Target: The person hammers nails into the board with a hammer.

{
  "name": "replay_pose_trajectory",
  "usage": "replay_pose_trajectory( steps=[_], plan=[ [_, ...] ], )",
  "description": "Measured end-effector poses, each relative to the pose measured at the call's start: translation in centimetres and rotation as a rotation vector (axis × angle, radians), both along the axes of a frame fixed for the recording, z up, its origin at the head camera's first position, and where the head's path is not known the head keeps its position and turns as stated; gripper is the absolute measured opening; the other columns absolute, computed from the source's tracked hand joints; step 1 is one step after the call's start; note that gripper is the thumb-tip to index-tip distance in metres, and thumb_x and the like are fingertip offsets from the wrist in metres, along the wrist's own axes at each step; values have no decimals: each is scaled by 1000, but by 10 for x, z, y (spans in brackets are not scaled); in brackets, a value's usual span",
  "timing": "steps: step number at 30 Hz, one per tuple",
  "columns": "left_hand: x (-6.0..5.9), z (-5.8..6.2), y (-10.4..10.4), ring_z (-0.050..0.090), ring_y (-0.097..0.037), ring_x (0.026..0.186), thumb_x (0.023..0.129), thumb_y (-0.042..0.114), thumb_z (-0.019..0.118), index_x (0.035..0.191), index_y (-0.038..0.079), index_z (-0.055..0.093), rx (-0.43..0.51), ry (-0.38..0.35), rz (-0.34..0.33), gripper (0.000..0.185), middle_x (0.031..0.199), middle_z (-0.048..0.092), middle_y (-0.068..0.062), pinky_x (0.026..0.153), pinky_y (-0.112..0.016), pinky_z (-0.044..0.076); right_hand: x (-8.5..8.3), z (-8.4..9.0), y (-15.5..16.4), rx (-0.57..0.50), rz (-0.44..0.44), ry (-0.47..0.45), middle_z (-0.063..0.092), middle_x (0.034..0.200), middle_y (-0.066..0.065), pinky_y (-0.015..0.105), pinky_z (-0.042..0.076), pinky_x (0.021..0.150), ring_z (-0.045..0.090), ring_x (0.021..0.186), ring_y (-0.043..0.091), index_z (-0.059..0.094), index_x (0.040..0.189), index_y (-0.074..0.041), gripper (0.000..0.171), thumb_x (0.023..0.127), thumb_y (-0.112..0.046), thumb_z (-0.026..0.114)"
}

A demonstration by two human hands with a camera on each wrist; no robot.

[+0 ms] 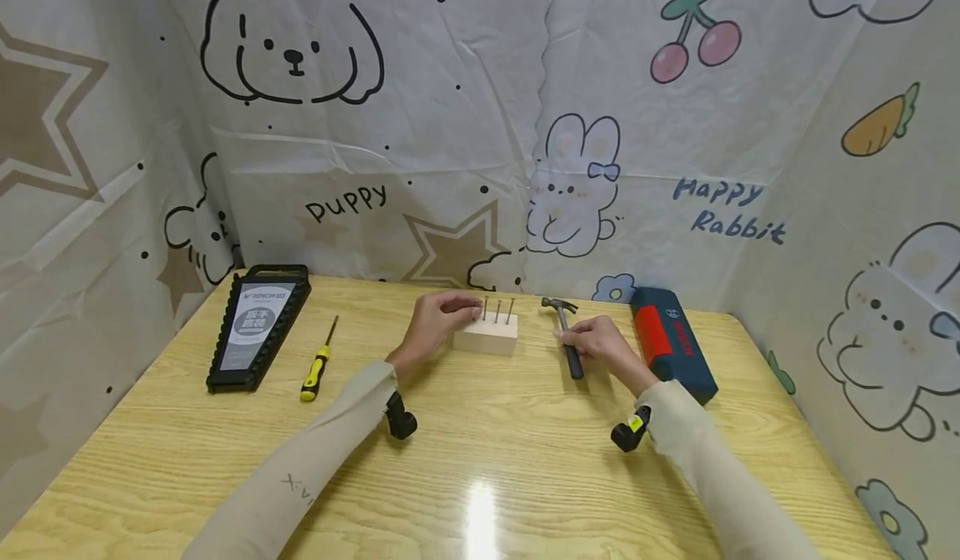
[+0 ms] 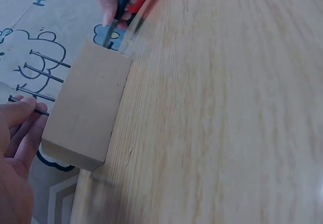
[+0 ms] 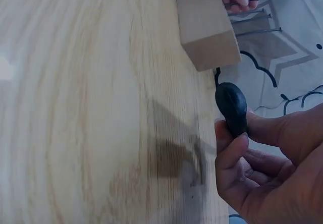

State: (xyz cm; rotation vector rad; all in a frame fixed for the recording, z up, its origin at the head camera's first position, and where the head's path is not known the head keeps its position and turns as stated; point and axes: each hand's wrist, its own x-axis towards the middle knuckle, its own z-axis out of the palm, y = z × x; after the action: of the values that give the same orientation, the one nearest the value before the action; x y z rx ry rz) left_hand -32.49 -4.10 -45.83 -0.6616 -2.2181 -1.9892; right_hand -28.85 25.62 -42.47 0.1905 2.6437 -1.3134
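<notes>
A pale wooden block (image 1: 486,337) lies on the table's far middle, with several thin nails (image 1: 497,310) standing up out of its top. My left hand (image 1: 467,304) reaches over the block's left end and pinches the leftmost nail (image 2: 40,112) between thumb and fingers (image 2: 19,110). To the right, my right hand (image 1: 583,343) grips the black handle of a small hammer (image 1: 570,343) that lies on the table, its steel head (image 1: 558,303) pointing away. In the right wrist view the handle's butt (image 3: 231,106) sticks out of my curled fingers (image 3: 229,158), with the block (image 3: 206,24) just beyond.
A blue and red case (image 1: 671,343) lies right of the hammer. A yellow and black screwdriver (image 1: 318,364) and a black tool holder (image 1: 258,327) lie at the left. The wooden table (image 1: 480,460) is walled by printed cloth on three sides.
</notes>
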Motion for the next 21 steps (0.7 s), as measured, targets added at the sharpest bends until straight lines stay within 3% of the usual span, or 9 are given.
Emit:
replay_pose_trajectory(
  steps=[5,10,16,21],
  plan=[
    [0,0,0,73,-38,106,94,3,77,113,-5,76,9,14,16,21,113,76,-23,87,-19,59,-5,-4,1,47,32,15,51,58,-5,23,48,55,51,55,10,74,88,5,30,98,-23,77],
    [1,1,0,74,-35,105,95,2,76,112,-4,76,-12,14,28,18,112,77,-21,86,-20,60,-13,-3,-2,180,89,4,59,60,-2,22,47,54,57,55,11,76,85,4,31,99,-23,75],
    [2,2,2,75,-32,104,96,1,74,112,-4,76,-22,8,34,17,111,77,-20,85,-19,60,-16,-2,-9,316,118,8,52,49,-1,20,38,46,53,46,11,61,59,-6,43,96,-21,79],
    [1,3,5,75,-30,102,96,2,75,111,-3,76,-67,26,30,16,110,77,-18,85,-19,60,-15,-7,-8,363,109,21,58,51,1,20,47,44,58,43,10,66,62,-3,38,94,-18,81]
  ],
)
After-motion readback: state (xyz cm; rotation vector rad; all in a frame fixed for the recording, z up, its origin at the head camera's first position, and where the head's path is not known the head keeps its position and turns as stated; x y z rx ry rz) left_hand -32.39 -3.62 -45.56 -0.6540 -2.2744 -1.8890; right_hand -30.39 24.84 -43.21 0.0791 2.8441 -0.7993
